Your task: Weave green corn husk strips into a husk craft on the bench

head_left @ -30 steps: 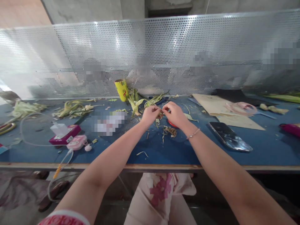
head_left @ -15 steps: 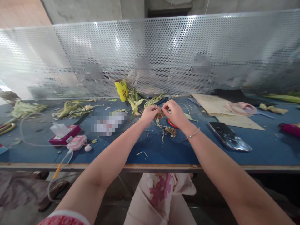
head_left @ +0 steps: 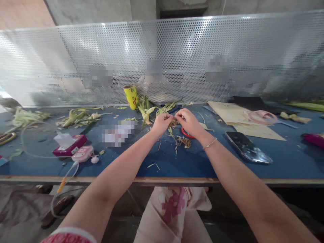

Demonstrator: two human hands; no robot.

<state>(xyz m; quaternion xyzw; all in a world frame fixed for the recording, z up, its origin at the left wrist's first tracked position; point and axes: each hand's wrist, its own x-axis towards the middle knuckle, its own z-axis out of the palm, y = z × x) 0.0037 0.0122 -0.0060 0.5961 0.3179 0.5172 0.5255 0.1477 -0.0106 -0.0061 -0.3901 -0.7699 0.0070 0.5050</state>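
My left hand (head_left: 161,125) and my right hand (head_left: 188,123) meet above the middle of the table, fingertips pinched close together. Between them shows a small greenish-brown bundle of husk strips (head_left: 173,124), mostly covered by the fingers. Thin dry strands (head_left: 176,143) hang or lie just below, beside a brown curled clump (head_left: 184,141). Partly under my right hand is a red loop (head_left: 187,133), perhaps a scissors handle. Long pale green husks (head_left: 145,114) lie right behind my hands.
A yellow cylinder (head_left: 131,97) stands behind, near a perforated metal screen (head_left: 177,44). To the left are a purple tissue box (head_left: 81,141), a pink device (head_left: 82,154) with a cable, and husk piles (head_left: 76,118). A phone (head_left: 246,146), brown paper (head_left: 258,132) and pink tape roll (head_left: 260,117) lie right.
Both hands stay in nearly the same place. The right wrist has turned slightly and its bracelet has shifted; the pinch between the hands continues.
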